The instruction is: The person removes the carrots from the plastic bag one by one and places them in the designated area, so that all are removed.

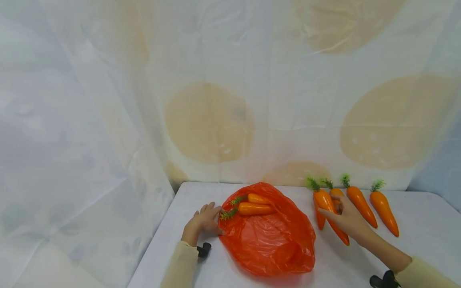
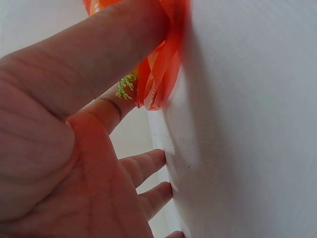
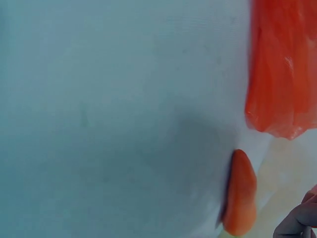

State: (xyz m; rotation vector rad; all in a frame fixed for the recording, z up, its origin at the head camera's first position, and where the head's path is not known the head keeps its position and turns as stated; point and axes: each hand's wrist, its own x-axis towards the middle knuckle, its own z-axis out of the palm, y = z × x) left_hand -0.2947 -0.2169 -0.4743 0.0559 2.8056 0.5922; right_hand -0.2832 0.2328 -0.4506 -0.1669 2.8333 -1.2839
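Note:
An orange-red plastic bag (image 1: 266, 240) lies spread on the table with its mouth toward the left, and two carrots (image 1: 255, 209) with green tops lie at it. My left hand (image 1: 205, 220) is at the bag's left edge. In the left wrist view, thumb and index finger pinch the bag's edge (image 2: 158, 79), while the other fingertips touch the table. On the right, my right hand (image 1: 347, 220) grips an orange carrot (image 1: 340, 234) between thumb and fingers. Other carrots lie around that hand, one partly hidden behind it. The right wrist view shows only curled fingers (image 3: 299, 218) at its corner.
Two carrots (image 1: 361, 206) (image 1: 385, 214) lie side by side right of the right hand. Another carrot (image 1: 319, 220) is partly covered at its left. The white table (image 1: 158, 256) ends at a pale curtain (image 1: 281, 100) with tan spots.

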